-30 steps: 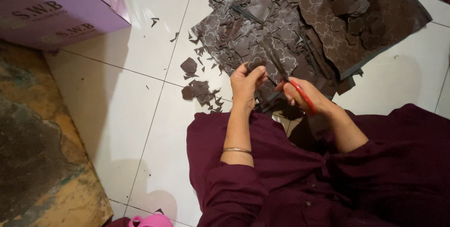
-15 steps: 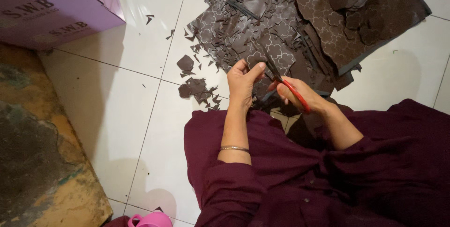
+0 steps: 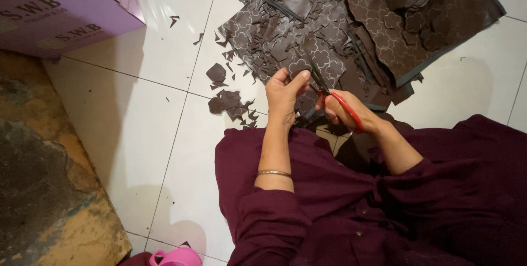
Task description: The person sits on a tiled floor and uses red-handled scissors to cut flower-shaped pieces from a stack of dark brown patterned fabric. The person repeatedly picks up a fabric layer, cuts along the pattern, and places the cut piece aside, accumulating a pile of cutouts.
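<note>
Dark brown patterned sheets (image 3: 428,30), printed with flower outlines, spread across the white floor tiles (image 3: 137,129) just beyond the hands, close enough to feed the cutting. A purple cardboard box (image 3: 60,10) sits well to the left. Offcuts (image 3: 230,101) lie scattered beside the left hand (image 3: 282,96), which pinches a flower-shaped piece (image 3: 301,69) steady, apparently so the blades can follow its outline. The right hand (image 3: 343,113) grips red-handled scissors (image 3: 337,100), blades at the piece's edge.
</note>
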